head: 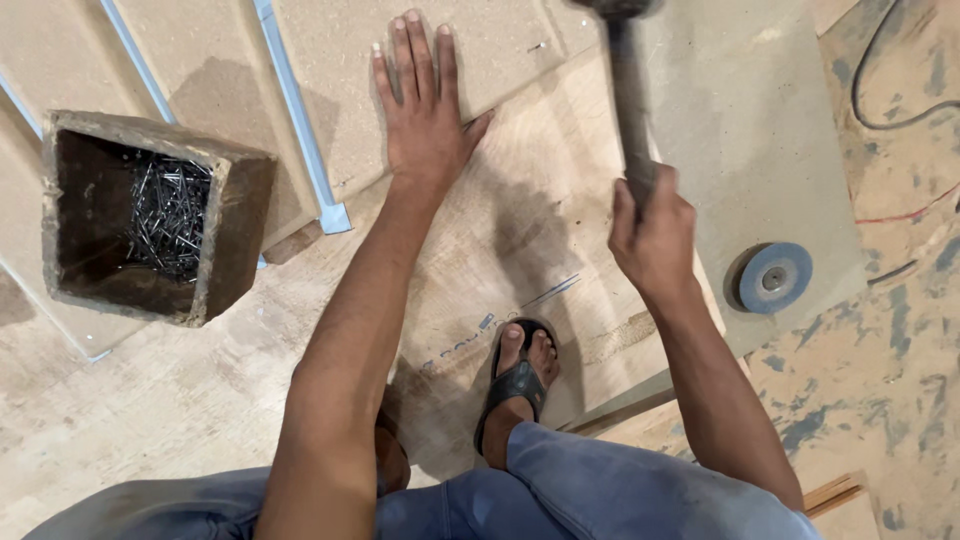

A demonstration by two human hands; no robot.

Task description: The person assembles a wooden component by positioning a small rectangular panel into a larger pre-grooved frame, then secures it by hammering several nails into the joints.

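Observation:
My left hand (423,105) lies flat, fingers spread, pressing on a light brown fibreboard panel (340,50) that rests on a plywood sheet (520,240). A small nail (537,46) sticks out of the panel just right of my fingers. My right hand (655,235) is shut around the dark handle of a hammer (628,100), raised and blurred, with its head at the top edge of the view. My sandalled foot (520,375) stands on the plywood between my arms.
A square wooden box (235,230) holding several dark nails (168,212) sits at the left. Pale blue edge strips (300,130) run along the panels. A round grey grinding disc (773,277) lies at the right, and a black cable (870,100) crosses the stained floor.

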